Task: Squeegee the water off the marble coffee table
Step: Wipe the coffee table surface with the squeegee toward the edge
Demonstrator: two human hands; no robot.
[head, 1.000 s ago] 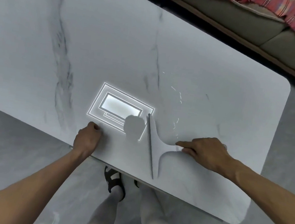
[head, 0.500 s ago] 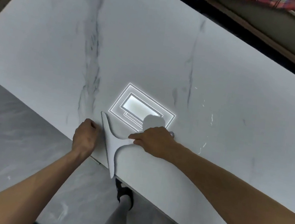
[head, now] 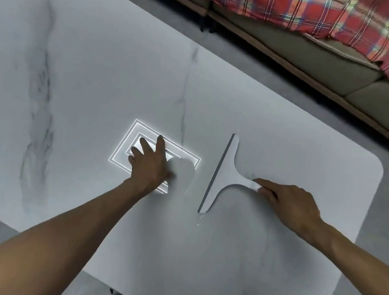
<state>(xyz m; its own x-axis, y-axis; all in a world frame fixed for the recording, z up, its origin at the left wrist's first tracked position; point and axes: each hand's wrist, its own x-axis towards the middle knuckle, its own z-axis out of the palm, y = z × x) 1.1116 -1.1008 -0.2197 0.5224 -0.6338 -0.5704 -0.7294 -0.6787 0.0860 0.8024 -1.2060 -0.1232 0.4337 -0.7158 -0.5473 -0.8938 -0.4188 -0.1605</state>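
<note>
One squeegee (head: 224, 174), gripped by right hand (head: 288, 202), lies right of left hand (head: 150, 164).

Left hand (head: 148, 163) flat — right hand (head: 288, 203) curled.

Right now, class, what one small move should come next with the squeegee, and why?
Probably sweep the squeegee left across the marble table: the right hand grips its handle, its blade edge faces left, droplets sit at the blade's near end. The left hand rests flat in that path.

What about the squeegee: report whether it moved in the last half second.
Yes: the squeegee crossed from left of the marble vein to its right.
</note>
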